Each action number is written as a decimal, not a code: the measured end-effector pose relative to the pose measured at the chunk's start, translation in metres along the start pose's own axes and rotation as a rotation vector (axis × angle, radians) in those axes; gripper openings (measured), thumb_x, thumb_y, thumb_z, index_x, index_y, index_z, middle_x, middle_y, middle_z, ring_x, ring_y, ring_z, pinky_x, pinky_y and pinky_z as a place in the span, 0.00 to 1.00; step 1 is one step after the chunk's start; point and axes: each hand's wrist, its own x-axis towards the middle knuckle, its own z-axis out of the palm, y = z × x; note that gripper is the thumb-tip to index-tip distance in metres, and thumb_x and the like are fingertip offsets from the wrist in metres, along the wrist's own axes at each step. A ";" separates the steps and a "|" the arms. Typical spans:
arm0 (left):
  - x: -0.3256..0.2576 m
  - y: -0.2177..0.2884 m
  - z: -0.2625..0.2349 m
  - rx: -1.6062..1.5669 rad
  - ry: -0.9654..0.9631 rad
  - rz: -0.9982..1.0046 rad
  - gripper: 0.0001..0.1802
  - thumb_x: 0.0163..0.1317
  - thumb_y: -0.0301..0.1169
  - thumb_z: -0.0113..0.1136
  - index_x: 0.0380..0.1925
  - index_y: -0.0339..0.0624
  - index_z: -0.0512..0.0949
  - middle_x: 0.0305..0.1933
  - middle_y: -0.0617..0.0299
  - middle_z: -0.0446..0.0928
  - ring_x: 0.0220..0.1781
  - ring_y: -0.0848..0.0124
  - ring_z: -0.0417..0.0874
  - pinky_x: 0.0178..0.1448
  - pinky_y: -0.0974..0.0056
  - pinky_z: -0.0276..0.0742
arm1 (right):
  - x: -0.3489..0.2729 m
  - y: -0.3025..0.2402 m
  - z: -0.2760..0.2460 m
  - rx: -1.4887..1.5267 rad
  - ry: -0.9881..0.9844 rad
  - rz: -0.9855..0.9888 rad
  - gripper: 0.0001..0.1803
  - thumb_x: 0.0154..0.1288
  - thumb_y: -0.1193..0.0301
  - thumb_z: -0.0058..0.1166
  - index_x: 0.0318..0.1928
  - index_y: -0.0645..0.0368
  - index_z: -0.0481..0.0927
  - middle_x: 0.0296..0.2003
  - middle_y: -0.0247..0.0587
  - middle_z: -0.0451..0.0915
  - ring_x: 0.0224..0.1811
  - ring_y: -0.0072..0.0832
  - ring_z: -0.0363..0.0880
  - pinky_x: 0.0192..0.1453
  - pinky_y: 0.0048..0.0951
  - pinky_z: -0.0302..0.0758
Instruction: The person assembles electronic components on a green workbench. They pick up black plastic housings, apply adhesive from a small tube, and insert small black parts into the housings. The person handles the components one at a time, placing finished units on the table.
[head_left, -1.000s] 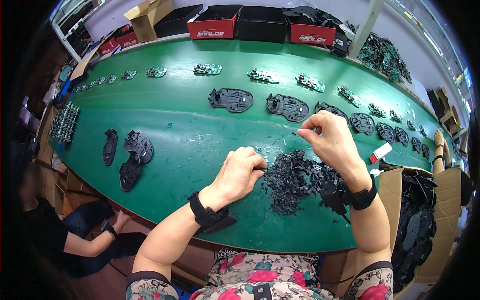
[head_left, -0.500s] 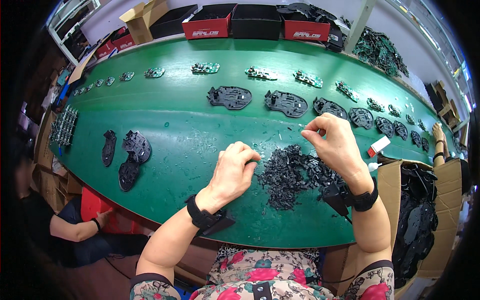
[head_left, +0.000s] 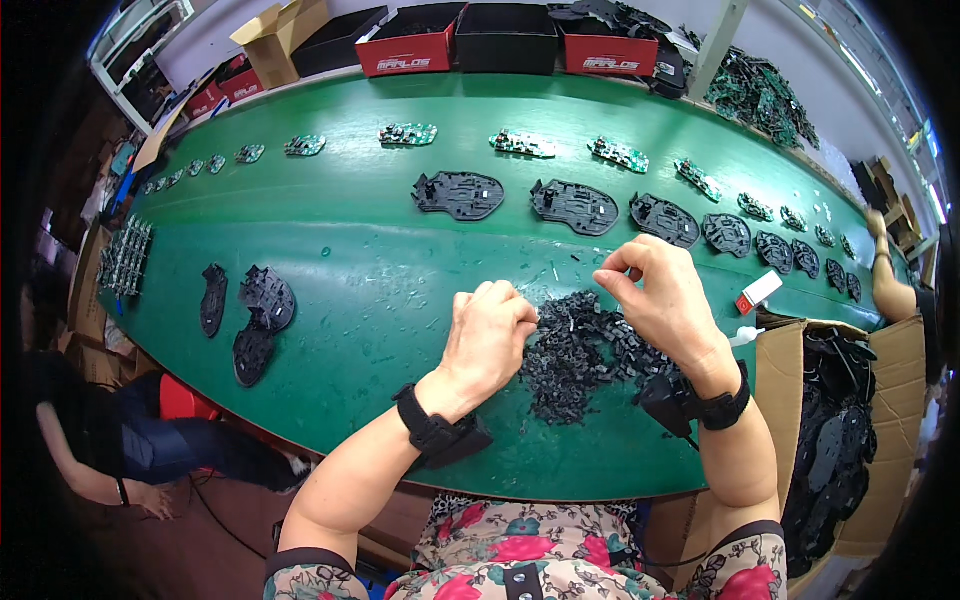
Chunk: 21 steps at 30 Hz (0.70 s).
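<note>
Small black parts (head_left: 560, 375): in a messy pile on the green worktop (head_left: 370, 360), close to both hands.
Left hand (head_left: 485, 338): at the pile's left edge, thumb and fingertips pinched together; I cannot tell if a tiny part is in there.
Right hand (head_left: 662, 300): over the pile's right side, thumb and fingertip pinched; I cannot tell if it has anything.
Black shells (head_left: 575, 207): most in a row past the pile.
Green boards (head_left: 408, 134): in a row behind those shells.
Cardboard box (head_left: 895, 430): on the right, with black pieces (head_left: 828, 450) inside.
</note>
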 end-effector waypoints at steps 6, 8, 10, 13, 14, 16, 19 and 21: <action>0.000 -0.006 -0.017 -0.208 0.021 -0.122 0.03 0.56 0.23 0.64 0.31 0.38 0.81 0.29 0.59 0.76 0.31 0.69 0.78 0.37 0.65 0.75 | 0.000 -0.010 0.010 0.055 -0.094 -0.031 0.08 0.56 0.69 0.62 0.30 0.63 0.83 0.28 0.50 0.78 0.35 0.46 0.78 0.42 0.42 0.73; 0.001 -0.002 -0.025 -0.320 -0.029 -0.202 0.04 0.56 0.24 0.64 0.32 0.37 0.81 0.30 0.60 0.76 0.31 0.71 0.77 0.38 0.66 0.75 | 0.000 -0.013 0.018 0.107 -0.160 -0.052 0.09 0.56 0.69 0.61 0.31 0.63 0.84 0.29 0.53 0.80 0.36 0.48 0.79 0.42 0.43 0.75; 0.001 -0.001 -0.031 -0.384 -0.062 -0.254 0.05 0.57 0.24 0.64 0.33 0.36 0.81 0.31 0.60 0.77 0.31 0.73 0.77 0.38 0.67 0.74 | 0.000 -0.022 0.028 0.201 -0.236 -0.040 0.09 0.56 0.69 0.61 0.32 0.63 0.84 0.30 0.53 0.80 0.36 0.47 0.80 0.41 0.41 0.75; -0.001 -0.002 -0.036 -0.416 -0.081 -0.268 0.05 0.57 0.25 0.64 0.33 0.35 0.81 0.32 0.61 0.77 0.31 0.75 0.76 0.38 0.68 0.74 | 0.003 -0.030 0.037 0.260 -0.327 -0.026 0.10 0.57 0.69 0.60 0.33 0.64 0.83 0.30 0.52 0.80 0.35 0.46 0.80 0.41 0.40 0.75; -0.002 -0.003 -0.037 -0.428 -0.080 -0.269 0.06 0.57 0.25 0.64 0.34 0.35 0.81 0.32 0.61 0.77 0.32 0.76 0.76 0.38 0.68 0.74 | 0.004 -0.031 0.040 0.251 -0.327 -0.036 0.10 0.57 0.69 0.60 0.33 0.64 0.83 0.30 0.52 0.80 0.35 0.46 0.80 0.41 0.40 0.75; 0.000 -0.005 -0.042 -0.464 -0.077 -0.278 0.06 0.58 0.25 0.65 0.34 0.35 0.80 0.32 0.62 0.78 0.33 0.77 0.76 0.39 0.69 0.74 | 0.007 -0.035 0.042 0.219 -0.302 -0.082 0.10 0.59 0.69 0.58 0.34 0.65 0.83 0.29 0.52 0.80 0.33 0.44 0.81 0.38 0.38 0.76; 0.003 -0.006 -0.053 -0.565 -0.067 -0.313 0.06 0.59 0.26 0.65 0.34 0.36 0.81 0.33 0.65 0.78 0.35 0.78 0.76 0.41 0.70 0.74 | 0.011 -0.046 0.039 0.377 -0.278 0.097 0.10 0.60 0.70 0.58 0.34 0.67 0.82 0.27 0.48 0.81 0.29 0.32 0.80 0.35 0.33 0.76; 0.007 -0.011 -0.059 -0.681 -0.054 -0.335 0.05 0.59 0.26 0.65 0.33 0.37 0.81 0.33 0.66 0.78 0.36 0.79 0.76 0.42 0.70 0.73 | 0.018 -0.053 0.036 0.465 -0.338 0.212 0.11 0.61 0.69 0.58 0.34 0.68 0.82 0.25 0.44 0.81 0.27 0.25 0.78 0.33 0.29 0.74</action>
